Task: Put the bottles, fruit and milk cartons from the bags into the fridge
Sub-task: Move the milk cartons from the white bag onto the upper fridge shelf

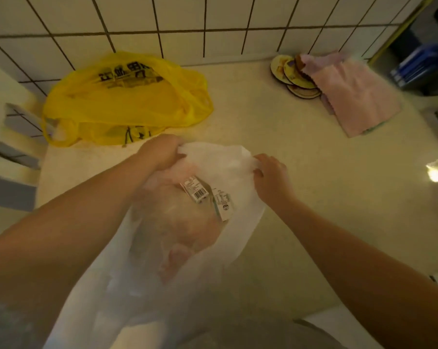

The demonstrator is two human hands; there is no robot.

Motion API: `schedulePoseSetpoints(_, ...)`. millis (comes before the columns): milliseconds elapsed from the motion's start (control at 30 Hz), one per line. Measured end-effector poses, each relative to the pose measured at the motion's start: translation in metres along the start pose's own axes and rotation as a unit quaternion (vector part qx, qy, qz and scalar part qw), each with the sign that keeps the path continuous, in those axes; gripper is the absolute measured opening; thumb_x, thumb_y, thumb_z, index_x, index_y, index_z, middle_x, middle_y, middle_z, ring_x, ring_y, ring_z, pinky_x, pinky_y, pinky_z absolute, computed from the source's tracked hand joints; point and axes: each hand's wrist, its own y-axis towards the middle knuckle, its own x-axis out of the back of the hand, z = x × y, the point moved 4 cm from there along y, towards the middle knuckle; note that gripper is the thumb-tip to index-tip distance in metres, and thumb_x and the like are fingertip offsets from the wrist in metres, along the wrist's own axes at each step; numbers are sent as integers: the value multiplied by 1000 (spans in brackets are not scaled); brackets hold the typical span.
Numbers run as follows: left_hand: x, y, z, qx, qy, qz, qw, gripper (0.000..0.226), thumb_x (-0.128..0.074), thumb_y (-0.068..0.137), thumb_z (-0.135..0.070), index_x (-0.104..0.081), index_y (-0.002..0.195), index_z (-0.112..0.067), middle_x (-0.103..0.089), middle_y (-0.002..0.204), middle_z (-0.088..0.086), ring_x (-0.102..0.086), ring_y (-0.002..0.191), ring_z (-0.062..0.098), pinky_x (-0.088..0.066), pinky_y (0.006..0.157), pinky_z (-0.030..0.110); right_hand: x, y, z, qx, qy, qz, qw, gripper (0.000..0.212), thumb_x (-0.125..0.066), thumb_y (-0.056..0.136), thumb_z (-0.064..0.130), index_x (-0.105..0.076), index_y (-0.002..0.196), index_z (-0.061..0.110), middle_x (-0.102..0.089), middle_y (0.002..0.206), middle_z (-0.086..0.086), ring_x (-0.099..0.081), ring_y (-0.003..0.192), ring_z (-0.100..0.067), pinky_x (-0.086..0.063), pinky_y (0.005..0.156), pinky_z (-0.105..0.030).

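Note:
A white plastic bag [220, 162] lies on the pale counter [313, 197] in front of me. My left hand [162, 153] grips its rim on the left, and my right hand [270, 175] pinches the rim on the right, so the mouth is held apart. Inside I see two small milk cartons [207, 195] with a barcode showing. Pinkish rounded shapes [182, 238] show through the plastic below them; what they are is unclear. A yellow plastic bag [127, 102] with black lettering sits at the back left against the tiled wall, its contents hidden.
A pink cloth [356, 96] lies at the back right, partly over several round coasters [296, 76]. The white tiled wall [212, 21] runs along the back. Blue crates [424, 64] stand beyond the counter's right end. A grey-and-white object [14, 157] is at the left edge.

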Motion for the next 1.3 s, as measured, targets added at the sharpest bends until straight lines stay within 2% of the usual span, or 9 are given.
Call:
schedulePoseSetpoints(233, 10, 54, -11, 1, 14, -93, 996, 13, -51, 91, -7, -43, 99, -13, -53, 89, 11, -59, 87, 37, -37, 60, 39, 2, 53, -9, 19, -65, -52, 996, 29, -46, 89, 0, -61, 109, 14, -53, 102, -13, -59, 75, -40, -51, 65, -44)
schedulePoseSetpoints(367, 1, 74, -6, 32, -3, -109, 993, 20, -53, 91, -7, -46, 109, -11, -55, 106, 15, -60, 90, 41, -45, 65, 45, -19, 70, -15, 26, -96, -12, 995, 27, -44, 87, -3, -57, 103, 14, -51, 106, -11, -58, 74, -38, -52, 66, -46)
schedulePoseSetpoints(500, -19, 83, 0, 82, -111, -23, 990, 49, -64, 88, -25, -45, 133, -17, -48, 134, 14, -54, 116, 39, -48, 90, 45, -42, 79, -31, -54, -61, 82, 993, 26, -41, 94, 4, -64, 105, 4, -56, 113, -14, -59, 96, -37, -46, 79, -34)
schedulePoseSetpoints(600, -23, 73, -3, 98, -166, 45, 980, 80, -69, 81, -34, -29, 150, -26, -32, 154, 9, -39, 136, 37, -37, 109, 50, -42, 77, -30, -119, -20, 146, 982, 45, -41, 96, 13, -48, 141, 9, -45, 145, -15, -45, 132, -34, -39, 101, -36)
schedulePoseSetpoints(733, -1, 37, -13, 36, -121, -80, 989, 84, -70, 79, -48, -30, 151, -34, -26, 159, 0, -21, 145, 31, -20, 115, 52, -8, 53, 4, -51, -41, 41, 997, 71, -44, 91, 14, -19, 157, 23, -5, 167, -2, 2, 153, -25, -2, 123, -50)
schedulePoseSetpoints(833, 11, -1, -19, -64, -109, -206, 970, 60, -67, 79, -46, -53, 134, -26, -45, 143, 2, -36, 133, 33, -33, 107, 51, 19, 21, 48, 110, -24, -110, 988, 65, -51, 83, 11, -41, 147, 15, -25, 161, -8, -15, 151, -29, -14, 119, -48)
schedulePoseSetpoints(933, 3, -23, -21, -118, -81, -149, 978, 38, -69, 85, -32, -62, 121, -22, -56, 130, 4, -47, 121, 33, -43, 96, 49, 6, -5, 67, 198, 27, -63, 978, 43, -55, 84, 12, -59, 127, 12, -56, 133, -4, -53, 121, -24, -44, 100, -41)
schedulePoseSetpoints(1067, -23, -39, -21, -91, -25, -8, 995, 49, -69, 86, -33, -55, 134, -31, -47, 147, -3, -34, 137, 24, -33, 105, 44, -46, -23, 56, 88, -30, 155, 984, 42, -57, 91, 23, -53, 132, 16, -57, 125, -3, -57, 109, -26, -52, 85, -42)
schedulePoseSetpoints(1300, -34, -46, -20, -53, 13, 55, 997, 59, -66, 84, -33, -48, 140, -38, -41, 154, -3, -26, 143, 25, -26, 109, 44, -87, -28, 37, 2, -172, 199, 965, 64, -61, 88, 35, -32, 141, 15, -55, 130, -10, -54, 119, -36, -47, 90, -43)
